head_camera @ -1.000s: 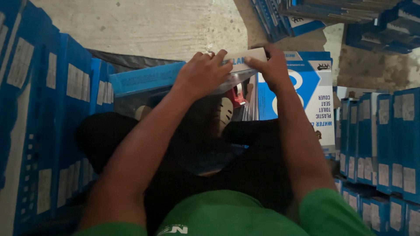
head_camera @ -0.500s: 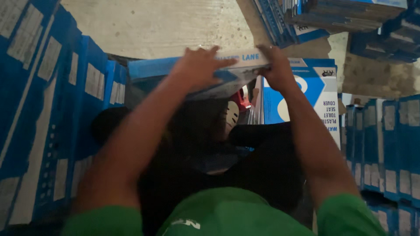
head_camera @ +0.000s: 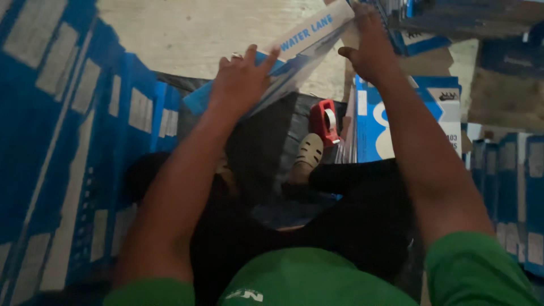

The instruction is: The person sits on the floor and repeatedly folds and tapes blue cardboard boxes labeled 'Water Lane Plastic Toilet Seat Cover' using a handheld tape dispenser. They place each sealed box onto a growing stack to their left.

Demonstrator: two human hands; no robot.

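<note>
A long, flat blue-and-white carton (head_camera: 300,51) is held up at a slant in front of the body, its right end raised toward the top of the view and its left end lower; it is gripped at both ends. The left hand (head_camera: 241,85) is pressed over the lower end, fingers spread and curled across the carton's upper face — a ring is seen on one finger; the right hand (head_camera: 371,48) is closed round the raised end, thumb stretched out along the near edge. Whether the carton's flap is open cannot be told.

Below the carton, a red tape dispenser (head_camera: 326,122) is seen on the dark ground, just beside a pale perforated clog (head_camera: 309,152) worn on one foot; dark trousers and green sleeves fill the lower part of the view. A stack of flattened blue cartons (head_camera: 85,141) is ranged along the left side; an upright blue-and-white box (head_camera: 416,122) stands to the right, behind the right forearm — further blue cartons (head_camera: 513,187) lie beyond it. A pale wooden board (head_camera: 187,34) is seen behind the carton.
</note>
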